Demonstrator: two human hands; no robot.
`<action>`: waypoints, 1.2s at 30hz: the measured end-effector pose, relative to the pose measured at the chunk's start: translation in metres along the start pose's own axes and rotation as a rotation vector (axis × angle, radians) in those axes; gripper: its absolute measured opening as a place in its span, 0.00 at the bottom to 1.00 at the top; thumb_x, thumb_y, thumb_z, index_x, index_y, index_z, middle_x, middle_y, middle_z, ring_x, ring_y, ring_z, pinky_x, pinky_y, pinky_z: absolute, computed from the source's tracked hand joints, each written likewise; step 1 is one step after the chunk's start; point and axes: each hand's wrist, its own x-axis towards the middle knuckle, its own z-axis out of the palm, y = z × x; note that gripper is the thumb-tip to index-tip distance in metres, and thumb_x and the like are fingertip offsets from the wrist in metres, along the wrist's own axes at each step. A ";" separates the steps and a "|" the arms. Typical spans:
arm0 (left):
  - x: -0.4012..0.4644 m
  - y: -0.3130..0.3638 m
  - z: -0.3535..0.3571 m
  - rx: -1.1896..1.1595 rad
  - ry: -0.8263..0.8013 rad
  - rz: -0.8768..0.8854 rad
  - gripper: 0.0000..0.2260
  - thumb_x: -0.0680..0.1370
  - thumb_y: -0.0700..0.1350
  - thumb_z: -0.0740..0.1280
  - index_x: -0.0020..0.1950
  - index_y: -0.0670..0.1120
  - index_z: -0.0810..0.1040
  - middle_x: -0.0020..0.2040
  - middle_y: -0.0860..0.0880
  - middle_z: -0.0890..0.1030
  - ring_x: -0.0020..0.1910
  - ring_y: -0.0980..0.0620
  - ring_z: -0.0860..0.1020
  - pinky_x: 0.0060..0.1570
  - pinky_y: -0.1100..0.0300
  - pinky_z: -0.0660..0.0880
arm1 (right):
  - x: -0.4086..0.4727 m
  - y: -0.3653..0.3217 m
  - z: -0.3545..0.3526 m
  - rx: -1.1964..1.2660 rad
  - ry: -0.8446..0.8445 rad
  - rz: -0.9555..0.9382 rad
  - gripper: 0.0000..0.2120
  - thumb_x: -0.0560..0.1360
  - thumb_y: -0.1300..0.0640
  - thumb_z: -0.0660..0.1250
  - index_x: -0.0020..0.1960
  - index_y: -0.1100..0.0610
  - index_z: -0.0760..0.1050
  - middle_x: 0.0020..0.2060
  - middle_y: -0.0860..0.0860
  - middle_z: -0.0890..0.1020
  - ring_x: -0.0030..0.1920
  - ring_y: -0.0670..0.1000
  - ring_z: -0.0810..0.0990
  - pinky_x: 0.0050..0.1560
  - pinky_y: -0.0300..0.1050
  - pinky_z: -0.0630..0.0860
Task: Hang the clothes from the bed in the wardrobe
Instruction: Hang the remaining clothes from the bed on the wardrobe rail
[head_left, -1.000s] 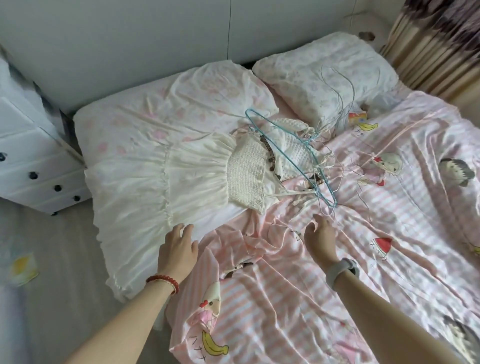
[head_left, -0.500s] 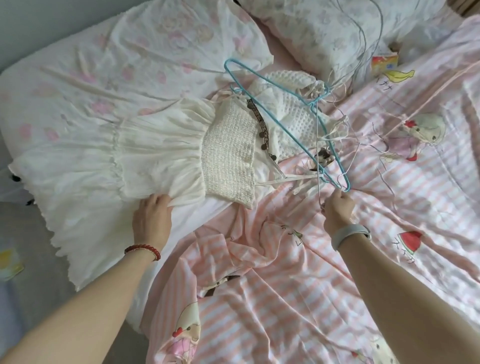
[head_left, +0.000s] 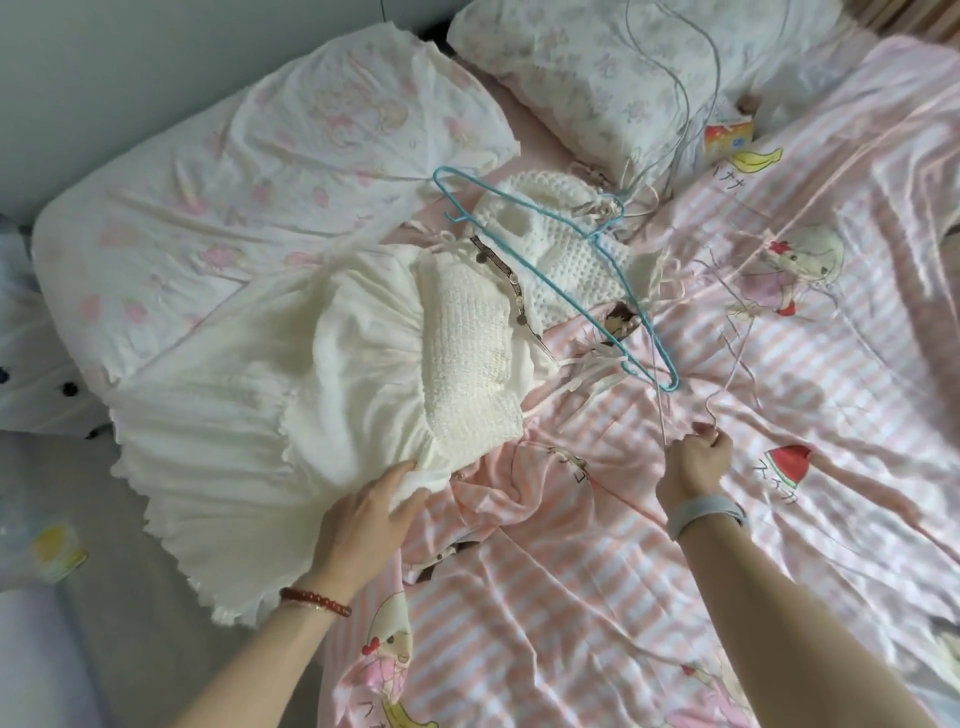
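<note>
At the near edge of the bed, the gathered waist of a cream dress (head_left: 291, 374) is pinched between the thumb and curled fingers of the left hand (head_left: 363, 512), the cloth bunched there. Further right, a thin pale wire hanger (head_left: 717, 410) is gripped by the closed right hand (head_left: 693, 460), its hook standing up just above the knuckles.

A snag is judged the main risk. The pale wires are crossed under a blue wire hanger (head_left: 561, 270), which lies over a white crocheted top (head_left: 550, 260), and narrow ribbon ties (head_left: 587, 369) are strewn among them. If the held hanger is drawn back, the blue one and the top could be dragged along, or a tie caught in the open knit. The dress could also slide off the mattress edge, since its frilled hem already overhangs the floor side.

The dress is made of thin, crinkled cotton with a shirred, ribbed bodice and a ruffled skirt. A dark beaded strap (head_left: 498, 275) is laid across the bodice's top edge. The top is a chunky, holed crochet. The striped pink duvet cover (head_left: 623, 597) is smooth, creased and cartoon-printed; two floral pillows (head_left: 291, 140) are plump and rumpled.
</note>
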 end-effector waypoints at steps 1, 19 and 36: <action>0.000 0.000 0.000 0.005 0.019 -0.016 0.16 0.78 0.51 0.62 0.65 0.51 0.73 0.54 0.48 0.82 0.48 0.46 0.80 0.44 0.56 0.76 | 0.001 0.000 -0.006 0.002 -0.010 0.031 0.12 0.80 0.60 0.49 0.49 0.53 0.71 0.49 0.57 0.74 0.45 0.54 0.72 0.49 0.47 0.70; 0.037 0.003 0.022 -0.056 0.284 -0.101 0.06 0.78 0.40 0.61 0.47 0.40 0.75 0.38 0.43 0.80 0.37 0.40 0.78 0.34 0.58 0.64 | 0.028 -0.038 0.061 -0.905 -0.569 -0.517 0.22 0.78 0.61 0.50 0.72 0.59 0.58 0.69 0.60 0.65 0.71 0.60 0.57 0.70 0.56 0.55; 0.035 0.005 0.003 -0.238 0.378 -0.194 0.09 0.80 0.45 0.57 0.48 0.42 0.73 0.38 0.42 0.79 0.41 0.39 0.77 0.37 0.54 0.65 | -0.013 -0.031 0.078 -0.258 -0.461 -0.128 0.12 0.79 0.52 0.56 0.42 0.59 0.72 0.34 0.53 0.74 0.35 0.53 0.71 0.32 0.42 0.66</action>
